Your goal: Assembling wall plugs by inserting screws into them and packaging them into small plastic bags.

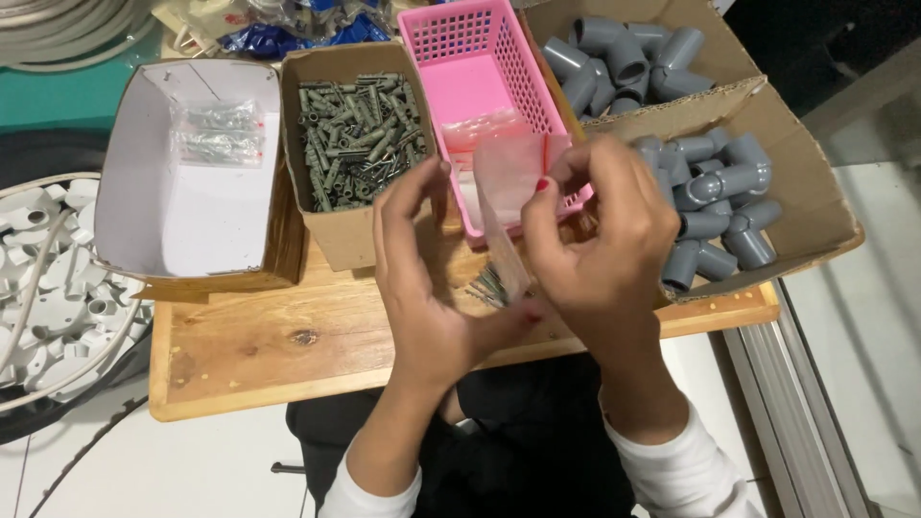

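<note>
centre frame: left hand is cupping the small clear bag underneath while right hand is pinching its top, keeping grey plugs inside.

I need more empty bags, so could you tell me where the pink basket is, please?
In the head view, the pink basket stands top centre, between the box of grey plugs and the boxes of grey pipe elbows.

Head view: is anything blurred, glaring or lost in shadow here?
Head view: light is even and soft, with no hard glare. The clear plastic bag held between the left hand and right hand looks slightly smeared, so the grey pieces inside it are hard to make out. The dark clothing below the wooden board holds no detail. The frame's corners bend a little.
</note>
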